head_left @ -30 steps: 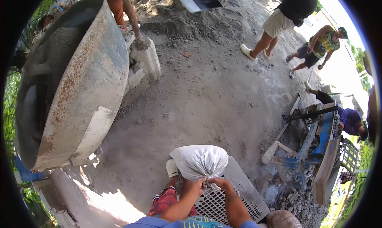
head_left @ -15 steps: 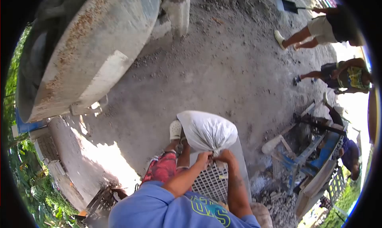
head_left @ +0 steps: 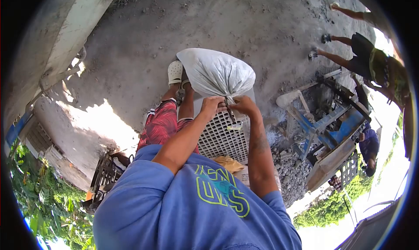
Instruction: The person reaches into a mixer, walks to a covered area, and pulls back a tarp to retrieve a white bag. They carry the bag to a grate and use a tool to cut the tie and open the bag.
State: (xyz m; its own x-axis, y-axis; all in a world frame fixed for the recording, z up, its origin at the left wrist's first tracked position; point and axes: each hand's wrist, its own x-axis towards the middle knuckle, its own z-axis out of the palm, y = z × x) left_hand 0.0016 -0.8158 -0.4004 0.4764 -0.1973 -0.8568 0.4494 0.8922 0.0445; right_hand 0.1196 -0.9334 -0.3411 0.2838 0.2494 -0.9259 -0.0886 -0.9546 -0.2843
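A full white sack (head_left: 216, 71) is gathered into a tight, pleated neck at its near end. My left hand (head_left: 213, 106) is closed at the left side of that neck, fingertips pinching it. From the right, my right hand (head_left: 245, 106) is closed on the same gathered end, with its fingers bent. A dark strip (head_left: 231, 115) hangs down between my hands from the neck. Below them lies a light plastic lattice crate (head_left: 218, 138), with a small pale tag (head_left: 235, 127) over it.
A large metal drum (head_left: 56, 40) stands at upper left. On the right is a blue metal frame (head_left: 325, 130) beside rubble (head_left: 292, 176). Several people are to the right, one a person in dark shorts (head_left: 362, 53). A yellowish cloth (head_left: 229, 163) lies near my shirt.
My view has tilted down, so the sack and hands appear higher. My hands are still at the sack's neck, and the dark strip and tag show more clearly.
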